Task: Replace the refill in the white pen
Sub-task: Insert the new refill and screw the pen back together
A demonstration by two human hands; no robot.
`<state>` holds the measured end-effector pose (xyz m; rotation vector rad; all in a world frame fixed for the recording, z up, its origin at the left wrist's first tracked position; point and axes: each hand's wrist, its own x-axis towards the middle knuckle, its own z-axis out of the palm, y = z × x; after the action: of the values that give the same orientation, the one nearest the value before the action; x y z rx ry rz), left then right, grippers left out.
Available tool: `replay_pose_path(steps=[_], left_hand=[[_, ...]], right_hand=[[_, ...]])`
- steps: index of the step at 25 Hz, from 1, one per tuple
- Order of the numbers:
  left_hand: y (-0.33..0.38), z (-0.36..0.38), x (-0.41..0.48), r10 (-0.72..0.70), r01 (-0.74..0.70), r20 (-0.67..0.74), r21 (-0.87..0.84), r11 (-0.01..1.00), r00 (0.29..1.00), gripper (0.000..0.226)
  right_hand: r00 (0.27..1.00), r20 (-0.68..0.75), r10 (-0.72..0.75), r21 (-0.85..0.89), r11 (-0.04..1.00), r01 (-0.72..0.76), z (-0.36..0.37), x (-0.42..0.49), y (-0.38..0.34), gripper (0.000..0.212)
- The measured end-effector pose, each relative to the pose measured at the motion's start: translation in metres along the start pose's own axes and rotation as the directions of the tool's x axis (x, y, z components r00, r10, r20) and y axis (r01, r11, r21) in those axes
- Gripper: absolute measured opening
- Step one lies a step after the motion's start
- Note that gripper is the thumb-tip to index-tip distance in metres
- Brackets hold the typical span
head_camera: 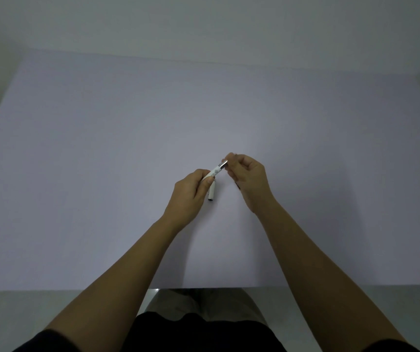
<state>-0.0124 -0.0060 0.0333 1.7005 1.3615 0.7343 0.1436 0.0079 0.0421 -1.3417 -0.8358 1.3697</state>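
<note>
Left hand [191, 193] is closed around the slim white plastic pen barrel [214, 172], held just above the pale lilac tabletop [102, 148]; right hand [245, 177] pinches the short silvery tip section [223, 163] at the barrel's far end. A small white cylindrical cap-like piece [211, 193] lies on the table below the left thumb. Advice: keep the barrel still, twist only the tip along its axis, pull straight, no bending.

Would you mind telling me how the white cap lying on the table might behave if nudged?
The white cap looks round and tube-shaped, so it would probably roll on the smooth table. It seems small and likely light. Nothing holds it; both hands are on the pen.
</note>
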Motion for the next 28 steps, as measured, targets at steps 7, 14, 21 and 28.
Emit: replay_pose_path(steps=[7,14,21,28], left_hand=[[0.0005,0.0003,-0.0016,-0.003,0.003,0.014,-0.011,1.0,1.0,0.02],[0.0009,-0.0007,-0.0006,-0.005,0.005,0.016,-0.002,1.0,1.0,0.018],[0.0029,-0.0005,-0.0006,-0.014,0.014,0.012,-0.018,1.0,1.0,0.016],[0.0032,-0.0006,0.0016,-0.025,0.025,0.012,-0.043,0.999,1.0,0.016]], right_hand=[[1.0,-0.003,-0.001,-0.015,1.0,0.001,0.0004,-0.0021,0.0006,0.018],[0.999,-0.032,-0.017,-0.052,0.999,0.015,0.0,-0.003,0.0016,0.02],[1.0,0.019,-0.015,-0.025,1.0,0.015,0.001,-0.0035,-0.0025,0.017],[0.996,0.094,-0.009,0.046,0.999,0.004,-0.0033,-0.0018,0.0009,0.016]])
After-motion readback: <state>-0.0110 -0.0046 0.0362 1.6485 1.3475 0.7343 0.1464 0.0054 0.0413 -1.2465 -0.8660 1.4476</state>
